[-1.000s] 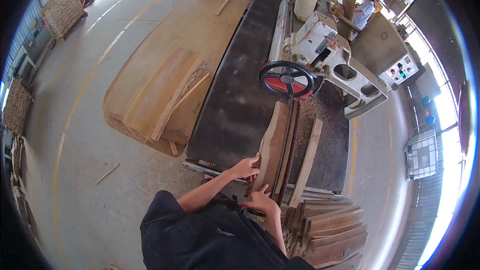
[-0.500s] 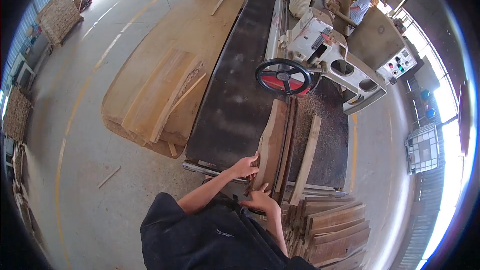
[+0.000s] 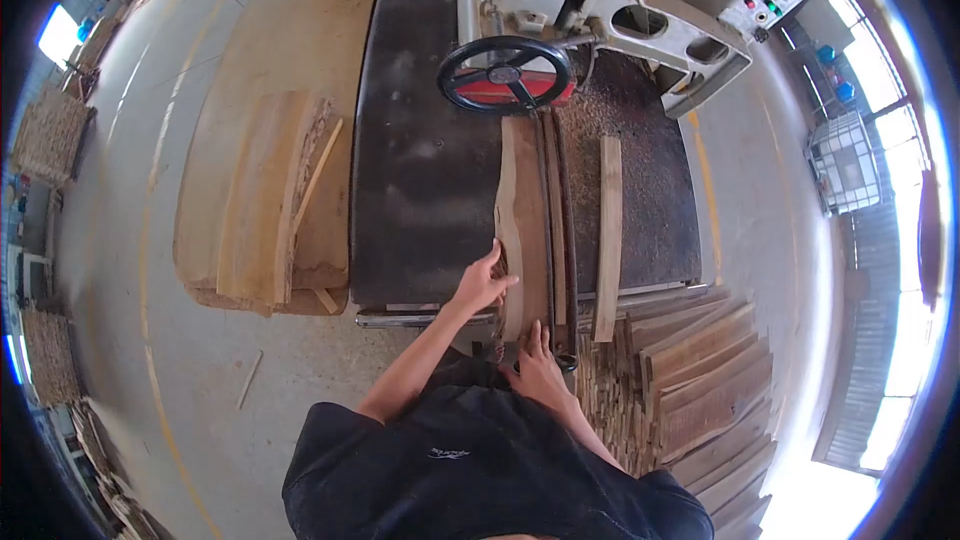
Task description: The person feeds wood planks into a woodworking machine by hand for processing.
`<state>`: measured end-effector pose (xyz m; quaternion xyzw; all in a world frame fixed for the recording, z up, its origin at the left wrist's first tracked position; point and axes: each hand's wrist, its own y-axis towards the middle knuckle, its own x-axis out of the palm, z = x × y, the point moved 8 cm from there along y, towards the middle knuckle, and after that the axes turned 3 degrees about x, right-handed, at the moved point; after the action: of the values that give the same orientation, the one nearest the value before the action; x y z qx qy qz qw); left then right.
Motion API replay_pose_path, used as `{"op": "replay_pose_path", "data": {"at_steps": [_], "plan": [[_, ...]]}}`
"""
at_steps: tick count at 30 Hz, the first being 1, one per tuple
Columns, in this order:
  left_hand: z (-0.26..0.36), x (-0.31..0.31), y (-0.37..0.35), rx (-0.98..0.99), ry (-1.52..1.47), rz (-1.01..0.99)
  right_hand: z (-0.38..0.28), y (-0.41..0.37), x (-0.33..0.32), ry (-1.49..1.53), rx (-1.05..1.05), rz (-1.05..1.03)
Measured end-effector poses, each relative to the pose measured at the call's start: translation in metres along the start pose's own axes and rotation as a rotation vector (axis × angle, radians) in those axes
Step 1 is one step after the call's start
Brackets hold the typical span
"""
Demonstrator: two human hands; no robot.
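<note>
A long brown wooden board (image 3: 528, 210) with a pale, wavy left edge lies on the dark machine table (image 3: 420, 190), along a dark metal guide rail (image 3: 556, 230). Its far end runs up to beneath the black handwheel (image 3: 505, 74). My left hand (image 3: 482, 285) is closed on the board's left edge near the close end, thumb over the top. At the near end, my right hand (image 3: 541, 370) holds the board, fingers on its upper face. The underside of each grip is hidden.
A pale wood strip (image 3: 607, 240) lies right of the rail, beside sawdust (image 3: 590, 110). Stacked boards (image 3: 710, 370) stand at the lower right. At left, more boards (image 3: 265, 200) rest on a large wooden slab (image 3: 200, 230). The control panel (image 3: 765, 2) is at upper right.
My view has tilted down and turned, so the machine sits higher and farther left. My right hand's fingers now reach further onto the board's near end. Both hands stay on the board.
</note>
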<state>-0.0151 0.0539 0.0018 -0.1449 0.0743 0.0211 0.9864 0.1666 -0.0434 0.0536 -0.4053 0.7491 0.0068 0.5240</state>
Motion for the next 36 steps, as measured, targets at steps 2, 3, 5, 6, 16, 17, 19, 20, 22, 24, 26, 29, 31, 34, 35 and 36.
{"op": "replay_pose_path", "data": {"at_steps": [2,3,5,6,16,17,19,20,22,24,26,29,31,34,35,36], "plan": [[0.008,-0.014,0.017,-0.035,-0.016,0.052,-0.005,0.015,-0.008,-0.037,0.033,0.010],[0.010,-0.021,0.030,-0.038,-0.017,0.055,-0.007,0.026,-0.014,-0.081,0.052,0.027],[0.017,-0.037,0.057,0.010,-0.037,0.110,-0.007,0.056,-0.017,-0.094,0.035,0.097],[0.023,-0.046,0.070,-0.043,-0.047,0.106,-0.009,0.073,-0.026,-0.107,0.017,0.175],[0.056,-0.106,0.165,0.037,-0.114,0.182,-0.020,0.180,-0.071,-0.204,0.028,0.297],[0.053,-0.110,0.171,0.031,-0.113,0.188,-0.015,0.190,-0.070,-0.201,0.022,0.291],[0.057,-0.119,0.181,0.149,-0.110,0.223,-0.022,0.206,-0.085,-0.256,-0.029,0.402],[0.053,-0.125,0.182,0.134,-0.139,0.258,-0.017,0.217,-0.087,-0.198,0.044,0.305],[0.053,-0.150,0.179,0.270,-0.090,0.427,-0.011,0.236,-0.096,-0.172,0.026,0.283],[0.062,-0.194,0.165,0.520,0.209,0.695,-0.008,0.256,-0.105,-0.091,0.043,0.226],[0.087,-0.247,0.154,0.605,0.483,0.845,-0.015,0.275,-0.117,-0.090,0.052,0.214],[0.093,-0.331,0.173,0.337,0.699,0.868,-0.012,0.300,-0.129,-0.070,0.053,0.226],[0.094,-0.365,0.185,0.315,0.789,0.916,-0.005,0.318,-0.135,-0.033,0.047,0.258],[0.070,-0.380,0.192,-0.106,0.907,0.648,-0.009,0.321,-0.161,0.036,-0.045,0.467],[0.063,-0.372,0.188,-0.089,0.917,0.650,-0.003,0.318,-0.173,0.284,0.016,0.470],[0.055,-0.356,0.173,-0.058,0.876,0.634,0.003,0.314,-0.178,0.532,0.072,0.464]]}}
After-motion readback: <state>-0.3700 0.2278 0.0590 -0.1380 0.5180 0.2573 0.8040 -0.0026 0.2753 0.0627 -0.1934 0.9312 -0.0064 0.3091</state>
